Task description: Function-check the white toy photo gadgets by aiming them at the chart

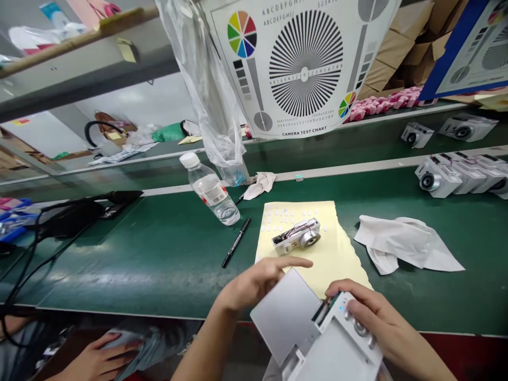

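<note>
A silver digital camera (337,352) is at the lower middle, its flat flip-out panel (288,315) swung out to the left. My right hand (371,320) grips the camera's right end, thumb over the buttons; a small blue light glows near the thumb. An open slot shows at the camera's top edge. My left hand (264,280) is at the panel's far edge, index finger stretched out and other fingers partly hidden behind it; whether it presses on the panel I cannot tell. Beyond lies a partly opened camera (297,236) with wires exposed, on yellow paper (333,264).
Left of the paper are a black marker (236,242) and a water bottle (210,189). White cloths (408,243) lie to the right. Several cameras (460,174) stand at the back right. A test chart (305,69) hangs ahead. Another person's hand (101,357) is at lower left.
</note>
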Action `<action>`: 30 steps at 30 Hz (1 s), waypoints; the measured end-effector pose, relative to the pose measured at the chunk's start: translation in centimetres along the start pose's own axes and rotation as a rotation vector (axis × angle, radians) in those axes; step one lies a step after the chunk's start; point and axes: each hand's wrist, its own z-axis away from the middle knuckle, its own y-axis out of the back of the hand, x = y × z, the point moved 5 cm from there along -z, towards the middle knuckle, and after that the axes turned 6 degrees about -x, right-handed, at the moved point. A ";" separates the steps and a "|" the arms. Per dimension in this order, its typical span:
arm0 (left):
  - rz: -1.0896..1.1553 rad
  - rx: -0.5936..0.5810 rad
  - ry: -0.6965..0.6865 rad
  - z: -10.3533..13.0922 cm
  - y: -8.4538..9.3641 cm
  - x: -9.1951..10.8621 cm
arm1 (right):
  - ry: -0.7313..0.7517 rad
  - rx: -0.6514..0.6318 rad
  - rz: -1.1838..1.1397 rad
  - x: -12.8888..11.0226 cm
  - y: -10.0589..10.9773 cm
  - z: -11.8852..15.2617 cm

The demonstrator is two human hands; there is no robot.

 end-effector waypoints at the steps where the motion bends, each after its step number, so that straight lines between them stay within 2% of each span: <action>1: 0.119 0.035 -0.011 -0.2 0.5 -0.3 | 0.023 -0.035 -0.109 0.0 0.2 -0.3; 3: 0.370 0.108 -0.101 -0.4 0.7 -1.2 | 0.089 -0.052 -0.302 0.1 0.5 -1.2; 4: 0.435 0.104 -0.163 -0.4 0.3 -1.9 | 0.119 -0.034 -0.357 0.2 0.7 -1.7; 6: 0.372 0.072 -0.262 -0.3 -1.0 -3.5 | 0.153 0.032 -0.372 0.4 0.9 -2.9; 8: 0.108 0.116 -0.302 -0.2 -2.1 -5.4 | 0.163 0.107 -0.309 0.5 1.0 -4.1; 10: -0.284 0.279 -0.364 0.0 -2.4 -6.8 | 0.166 0.188 -0.248 0.3 1.1 -5.1; 13: -0.663 0.262 -0.493 -0.6 -3.3 -8.2 | 0.191 0.300 -0.154 -0.3 1.4 -5.7; 18: -0.960 0.163 -0.519 -2.0 -3.6 -9.9 | 0.265 0.415 -0.017 -1.6 1.6 -5.1; 22: -1.020 0.127 -0.582 -2.1 -3.7 -10.0 | 0.304 0.414 0.047 -2.2 1.5 -5.0; 26: -1.005 0.129 -0.574 -2.2 -3.6 -9.9 | 0.335 0.362 0.053 -2.2 1.2 -5.4; 30: -0.813 0.122 -0.548 -2.0 -3.6 -9.8 | 0.353 0.341 -0.002 -1.6 1.4 -5.6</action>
